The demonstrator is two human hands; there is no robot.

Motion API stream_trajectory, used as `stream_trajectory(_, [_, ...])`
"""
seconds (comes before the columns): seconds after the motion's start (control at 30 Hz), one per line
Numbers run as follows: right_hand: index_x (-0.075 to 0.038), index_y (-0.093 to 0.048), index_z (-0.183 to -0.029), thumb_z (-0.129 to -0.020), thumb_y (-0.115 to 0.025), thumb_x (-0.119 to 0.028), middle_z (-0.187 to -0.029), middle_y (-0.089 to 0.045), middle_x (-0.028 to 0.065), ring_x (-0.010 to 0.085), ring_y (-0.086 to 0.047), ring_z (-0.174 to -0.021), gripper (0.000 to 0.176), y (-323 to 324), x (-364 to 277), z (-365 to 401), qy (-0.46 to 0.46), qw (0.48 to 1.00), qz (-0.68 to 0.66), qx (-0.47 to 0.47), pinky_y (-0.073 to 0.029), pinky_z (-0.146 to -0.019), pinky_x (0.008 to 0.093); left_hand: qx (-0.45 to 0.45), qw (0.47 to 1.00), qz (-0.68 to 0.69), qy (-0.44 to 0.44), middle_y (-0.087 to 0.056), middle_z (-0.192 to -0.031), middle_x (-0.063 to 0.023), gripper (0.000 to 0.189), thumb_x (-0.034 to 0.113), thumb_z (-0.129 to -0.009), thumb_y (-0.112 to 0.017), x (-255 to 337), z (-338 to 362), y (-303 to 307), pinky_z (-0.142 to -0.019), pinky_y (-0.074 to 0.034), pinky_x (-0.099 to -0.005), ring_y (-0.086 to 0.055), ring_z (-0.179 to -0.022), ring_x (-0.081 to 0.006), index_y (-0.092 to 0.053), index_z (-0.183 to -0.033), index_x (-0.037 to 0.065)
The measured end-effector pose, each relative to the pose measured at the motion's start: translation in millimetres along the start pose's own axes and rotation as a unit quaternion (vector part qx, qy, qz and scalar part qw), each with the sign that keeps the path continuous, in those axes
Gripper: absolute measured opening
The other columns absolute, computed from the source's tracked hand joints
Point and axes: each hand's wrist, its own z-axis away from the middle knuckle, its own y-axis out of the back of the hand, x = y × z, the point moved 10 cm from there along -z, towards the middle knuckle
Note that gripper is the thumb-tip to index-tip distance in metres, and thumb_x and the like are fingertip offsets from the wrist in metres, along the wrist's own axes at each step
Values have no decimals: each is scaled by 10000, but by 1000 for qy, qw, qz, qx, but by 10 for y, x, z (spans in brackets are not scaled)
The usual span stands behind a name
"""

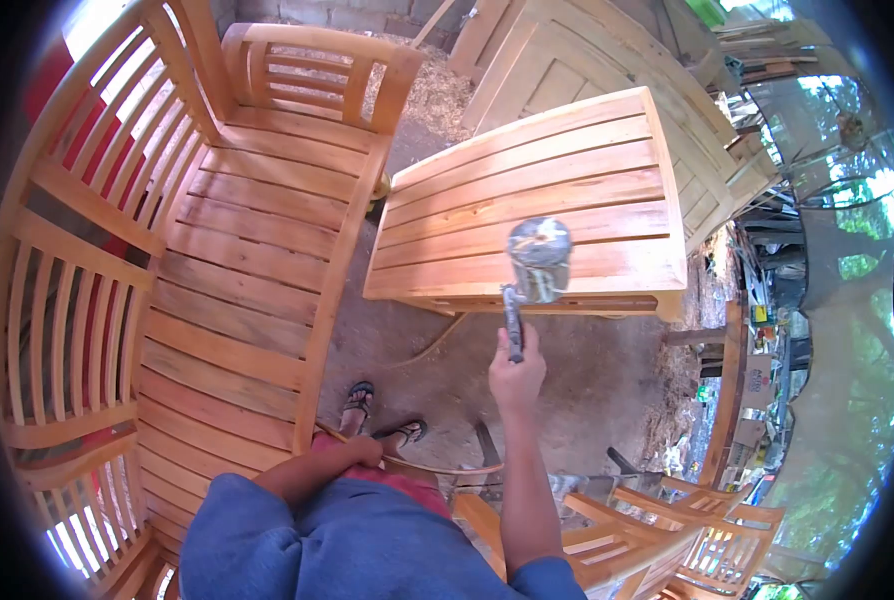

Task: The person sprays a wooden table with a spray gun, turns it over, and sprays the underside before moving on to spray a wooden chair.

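Note:
My right hand [517, 378] is wrapped round the handle of a spray gun [541, 272], whose round, paint-stained cup sits on top. The gun is held up in front of the near edge of a slatted wooden table [437, 225] and overlaps its top in this view. Low by my waist, my left hand [367, 452] is closed round a thin tan hose [447, 468]. The hose runs out from that hand to the right, passing under my right forearm.
A long slatted wooden bench [237, 290] fills the left side. Wooden door panels [557, 65] lean behind the table. Wooden chairs [627, 535] stand at the lower right. More hose [432, 345] lies on the dirt floor, and cluttered shelves [757, 385] line the right.

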Motion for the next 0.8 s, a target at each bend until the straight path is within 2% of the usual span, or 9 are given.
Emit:
stream_trajectory(0.13, [-134,-592,-1171,-885,-633,-272,-834,-660,204,415,-644,-777,320,-506,162,38,-23,986,42,-162,-499,-636,484,0,1000,-5,-13,-681,-1052,-205,344,279,-784,-581,132,238,356,-854,-511,-461,-662,-977,-347,-723,-988,41])
stream_trajectory(0.23, [-60,-573,-1239,-887,-656,-212,-963,-650,265,374,-666,-890,393,-325,-60,62,65,985,-64,-147,-519,-734,390,-3,1000,3,0,-682,-1030,-218,369,301,-786,-584,-125,-105,246,-857,-507,-464,-664,-962,-358,-719,-994,29])
stream_trajectory(0.37, [-47,-534,-1328,-876,-644,-57,-1017,-694,136,170,-677,-888,466,410,-141,95,67,979,-157,-112,-512,-791,287,44,999,-32,5,-676,-1024,-241,451,388,-790,-601,-243,-188,522,-868,-499,-469,-657,-969,-378,-710,-1010,9])
stream_trajectory(0.43, [-95,-514,-1362,-898,-649,-148,-1038,-693,88,164,-680,-884,486,847,27,122,25,963,-253,-86,-522,-781,304,20,998,51,20,-675,-1027,-241,495,432,-789,-612,-162,-60,698,-874,-496,-471,-655,-973,-384,-707,-1011,0])
stream_trajectory(0.5, [-85,-513,-1368,-925,-618,-134,-998,-686,25,62,-616,-832,458,1405,82,143,-52,947,-316,-37,-501,-761,256,3,1000,11,-9,-673,-1032,-242,511,453,-789,-621,-312,-433,539,-882,-493,-470,-651,-983,-387,-704,-1022,6])
stream_trajectory(0.57, [-74,-565,-1295,-946,-594,-155,-935,-670,7,34,-558,-719,360,1919,422,170,-52,978,-199,22,-481,-698,234,8,1000,-5,-18,-671,-1039,-242,520,469,-790,-625,-362,-548,750,-885,-492,-468,-647,-996,-385,-702,-1036,17])
stream_trajectory(0.63, [-61,-615,-1150,-969,-574,-204,-889,-658,8,8,-482,-617,234,2317,972,244,-124,967,-213,68,-414,-557,196,35,999,3,-9,-669,-1048,-241,523,479,-789,-626,-110,-414,1075,-883,-492,-466,-643,-1014,-379,-700,-1052,33])
stream_trajectory(0.7, [-58,-588,-1007,-983,-538,-338,-821,-634,15,24,-392,-475,286,2933,1084,186,-155,913,-300,230,-307,-418,193,40,999,-11,22,-667,-1059,-237,551,519,-792,-609,-66,-436,1360,-888,-493,-457,-637,-1034,-370,-697,-1066,49])
stream_trajectory(0.8, [-54,-573,-982,-979,-536,-365,-826,-641,34,44,-359,-409,314,3640,1712,335,-175,851,-314,384,-270,-362,215,24,998,-37,52,-668,-1064,-227,555,534,-809,-586,-80,-528,1588,-896,-495,-447,-637,-1033,-367,-698,-1063,53])
